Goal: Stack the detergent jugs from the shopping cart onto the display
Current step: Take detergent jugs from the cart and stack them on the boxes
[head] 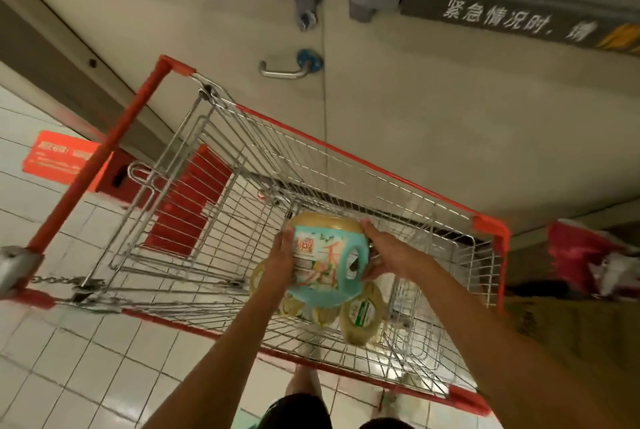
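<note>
A teal detergent jug point(323, 264) with a pale yellow top and a printed label is held above the basket of a red-framed wire shopping cart point(491, 226). My left hand point(282, 260) clasps its left side. My right hand point(388, 254) grips it from the right, by the handle loop. Under the jug, on the cart's wire floor, lie more yellowish jugs point(362, 316), partly hidden by the held one. No display shows in the view.
Grey double doors with a lever handle point(282, 70) and push bars stand right behind the cart. A red sign point(59, 157) lies on the white tiled floor at left. Cardboard boxes point(568, 328) and a red package point(585, 252) sit at right.
</note>
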`<state>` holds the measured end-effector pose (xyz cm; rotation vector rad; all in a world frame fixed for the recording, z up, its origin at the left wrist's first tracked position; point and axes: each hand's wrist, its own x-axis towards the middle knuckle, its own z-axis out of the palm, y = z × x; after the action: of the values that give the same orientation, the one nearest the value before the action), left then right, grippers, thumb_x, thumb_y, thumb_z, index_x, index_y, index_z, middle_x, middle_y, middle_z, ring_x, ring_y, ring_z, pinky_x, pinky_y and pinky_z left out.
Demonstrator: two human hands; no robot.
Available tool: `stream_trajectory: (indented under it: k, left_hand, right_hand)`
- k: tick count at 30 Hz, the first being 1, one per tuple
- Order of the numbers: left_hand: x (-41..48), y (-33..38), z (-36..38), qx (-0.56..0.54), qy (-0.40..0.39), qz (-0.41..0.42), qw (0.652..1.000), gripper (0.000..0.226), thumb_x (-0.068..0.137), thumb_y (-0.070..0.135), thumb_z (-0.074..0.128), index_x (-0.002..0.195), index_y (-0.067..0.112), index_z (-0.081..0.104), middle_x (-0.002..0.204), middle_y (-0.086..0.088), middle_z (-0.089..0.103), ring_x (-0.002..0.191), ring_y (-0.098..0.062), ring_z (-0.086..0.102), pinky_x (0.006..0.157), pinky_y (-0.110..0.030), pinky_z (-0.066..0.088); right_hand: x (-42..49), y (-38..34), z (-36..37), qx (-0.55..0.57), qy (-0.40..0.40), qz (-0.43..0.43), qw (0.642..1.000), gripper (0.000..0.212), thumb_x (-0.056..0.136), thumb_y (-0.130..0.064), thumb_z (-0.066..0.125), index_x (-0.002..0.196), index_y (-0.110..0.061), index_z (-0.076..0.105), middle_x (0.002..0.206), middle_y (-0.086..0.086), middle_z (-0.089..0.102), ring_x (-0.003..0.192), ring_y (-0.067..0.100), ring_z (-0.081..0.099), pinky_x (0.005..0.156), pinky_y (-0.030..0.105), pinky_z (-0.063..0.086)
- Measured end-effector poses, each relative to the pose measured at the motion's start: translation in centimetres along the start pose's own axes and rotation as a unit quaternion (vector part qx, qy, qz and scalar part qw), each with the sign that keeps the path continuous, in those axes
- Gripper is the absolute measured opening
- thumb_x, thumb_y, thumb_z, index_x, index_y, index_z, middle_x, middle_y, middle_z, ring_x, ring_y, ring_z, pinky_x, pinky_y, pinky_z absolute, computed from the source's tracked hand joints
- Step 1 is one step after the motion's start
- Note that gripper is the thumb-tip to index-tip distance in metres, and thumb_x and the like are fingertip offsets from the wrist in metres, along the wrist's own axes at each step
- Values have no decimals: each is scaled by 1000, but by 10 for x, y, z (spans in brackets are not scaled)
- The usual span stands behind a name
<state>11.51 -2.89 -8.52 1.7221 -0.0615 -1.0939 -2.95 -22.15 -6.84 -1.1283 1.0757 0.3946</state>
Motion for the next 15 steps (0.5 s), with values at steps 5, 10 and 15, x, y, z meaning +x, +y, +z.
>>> stream_trajectory:
  k: [5, 10, 15]
  left_hand:
    - [-34, 27, 46, -34, -49, -13, 998, 98, 77, 98, 48, 112, 11, 76, 103, -25, 78, 91, -44, 78, 75, -56, 66]
    - [-72, 45, 132, 27, -122, 8, 992, 87, 74, 99, 50, 103, 24, 82, 99, -12, 82, 91, -32, 80, 84, -54, 65]
    - [-120, 45, 225, 139, -189, 48, 971, 92, 84, 96, 30, 115, 22, 74, 99, -5, 82, 92, -28, 81, 92, -55, 62]
  right_hand:
    - [-64, 17, -14, 22, 146, -115, 982, 85, 84, -92, 27, 106, -30, 80, 101, -3, 77, 93, 10, 70, 95, 36, 53]
    - [-143, 67, -49, 254, 255, -167, 918, 70, 97, -77, 36, 101, -23, 81, 95, 8, 82, 86, 23, 81, 68, 38, 66]
    - [-210, 123, -115, 298, 323, -138, 888, 89, 88, -87, 35, 99, -9, 76, 93, 14, 80, 84, 27, 79, 71, 37, 66]
